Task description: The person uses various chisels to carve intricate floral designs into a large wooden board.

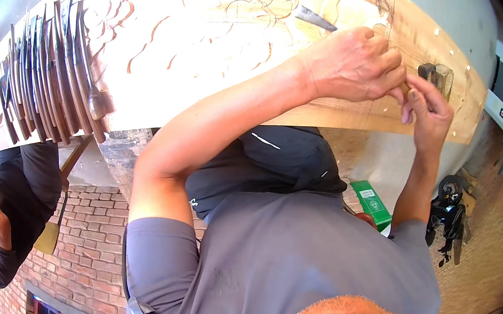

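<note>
My left hand [357,65] is closed around a chisel, reaching across over the carved wooden panel [209,29]. The chisel's flat metal blade [314,18] sticks out from the fist, toward the upper left and over the carving. My right hand [429,109] meets the left at the panel's near right side, its thumb and fingers pinched around what looks like the end of the chisel's handle. Most of the handle is hidden by the fingers. Just beyond the right hand, a dark block [426,71] stands beside a clear, glassy block [443,78].
A row of several carving tools with wooden handles [51,82] lies across the panel's left part. Another person [18,194] is at the far left. A green box [370,205] and a dark pile of things [453,213] sit on the ground to the right.
</note>
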The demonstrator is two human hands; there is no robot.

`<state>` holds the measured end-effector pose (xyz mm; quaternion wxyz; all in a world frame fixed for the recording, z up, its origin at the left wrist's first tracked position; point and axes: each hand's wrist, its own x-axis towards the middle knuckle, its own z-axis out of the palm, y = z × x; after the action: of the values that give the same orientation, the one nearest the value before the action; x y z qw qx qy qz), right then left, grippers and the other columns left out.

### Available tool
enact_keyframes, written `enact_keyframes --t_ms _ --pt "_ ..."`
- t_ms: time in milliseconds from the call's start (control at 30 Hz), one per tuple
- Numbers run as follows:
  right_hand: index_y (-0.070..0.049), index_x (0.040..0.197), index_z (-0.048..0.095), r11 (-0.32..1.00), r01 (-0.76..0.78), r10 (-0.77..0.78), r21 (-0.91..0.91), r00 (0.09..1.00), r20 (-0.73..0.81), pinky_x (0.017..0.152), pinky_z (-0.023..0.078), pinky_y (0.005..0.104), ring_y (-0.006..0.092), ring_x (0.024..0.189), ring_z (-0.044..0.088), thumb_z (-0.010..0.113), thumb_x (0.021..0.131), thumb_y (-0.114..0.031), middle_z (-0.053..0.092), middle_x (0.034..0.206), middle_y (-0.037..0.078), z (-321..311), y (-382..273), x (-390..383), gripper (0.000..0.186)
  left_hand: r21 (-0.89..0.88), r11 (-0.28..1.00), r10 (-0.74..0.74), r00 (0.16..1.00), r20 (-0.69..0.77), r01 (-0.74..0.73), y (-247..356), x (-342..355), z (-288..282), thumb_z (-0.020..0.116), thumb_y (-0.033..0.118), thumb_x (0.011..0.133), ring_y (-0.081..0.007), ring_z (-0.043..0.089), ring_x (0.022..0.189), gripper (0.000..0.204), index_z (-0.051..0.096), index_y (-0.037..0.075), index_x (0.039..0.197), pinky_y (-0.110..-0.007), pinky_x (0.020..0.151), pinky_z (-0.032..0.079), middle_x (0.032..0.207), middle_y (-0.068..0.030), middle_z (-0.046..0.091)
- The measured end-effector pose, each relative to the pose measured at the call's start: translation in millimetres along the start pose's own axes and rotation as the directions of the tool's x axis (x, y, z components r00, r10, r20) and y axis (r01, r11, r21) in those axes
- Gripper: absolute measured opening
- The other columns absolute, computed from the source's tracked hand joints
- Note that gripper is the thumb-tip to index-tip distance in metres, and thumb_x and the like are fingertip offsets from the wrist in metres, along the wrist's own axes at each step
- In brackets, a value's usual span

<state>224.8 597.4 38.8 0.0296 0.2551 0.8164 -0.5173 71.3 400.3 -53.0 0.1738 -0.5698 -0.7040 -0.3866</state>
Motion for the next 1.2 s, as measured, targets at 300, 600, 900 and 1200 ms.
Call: enact_keyframes --t_ms 300,600,900,1200 --pt "-0.004 0.125 0.084 0.972 -0.005 0.089 -0.236 0.934 0.346 0.048 0.032 0.0194 0.0007 0.056 0.046 0.08 0.101 -0.01 0.07 0.08 -0.002 -30.2 -42.3 117.2 0.025 0.192 0.943 -0.243 0.957 -0.162 0.272 -17.6 -0.5 18.9 0.076 0.051 0.096 -0.0131 0.061 0.07 0.036 0.069 0.017 0.105 -0.03 0.061 0.049 0.079 0.0038 0.053" --pt "-0.005 0.124 0.084 0.974 -0.026 0.128 -0.227 0.884 0.45 0.046 0.029 0.019 -0.0001 0.053 0.043 0.075 0.104 -0.013 0.068 0.077 -0.003 -28.6 -42.3 156.3 0.024 0.147 0.91 -0.364 0.918 -0.159 0.387 -26.1 3.2 21.4 0.077 0.044 0.097 -0.0139 0.063 0.07 0.031 0.064 0.016 0.095 -0.031 0.059 0.05 0.079 0.0026 0.055" --pt "-0.005 0.122 0.085 0.974 0.045 0.074 -0.221 0.862 0.501 0.048 0.031 0.019 0.0001 0.055 0.044 0.075 0.103 -0.012 0.067 0.077 -0.003 -26.1 -38.7 183.6 0.023 0.087 0.899 -0.409 0.894 -0.182 0.429 -33.8 5.5 20.1 0.078 0.038 0.096 -0.0156 0.067 0.074 0.028 0.064 0.014 0.095 -0.033 0.059 0.051 0.082 0.0016 0.058" --pt "-0.004 0.116 0.084 0.971 0.041 0.1 -0.234 0.822 0.561 0.053 0.036 0.0194 0.0018 0.058 0.049 0.072 0.106 -0.016 0.069 0.08 0.0 -17.0 -46.7 200.8 0.019 0.027 0.876 -0.465 0.856 -0.225 0.482 -33.9 8.2 23.7 0.079 0.032 0.093 -0.02 0.071 0.073 0.025 0.069 0.009 0.087 -0.036 0.056 0.053 0.079 -0.0038 0.063"
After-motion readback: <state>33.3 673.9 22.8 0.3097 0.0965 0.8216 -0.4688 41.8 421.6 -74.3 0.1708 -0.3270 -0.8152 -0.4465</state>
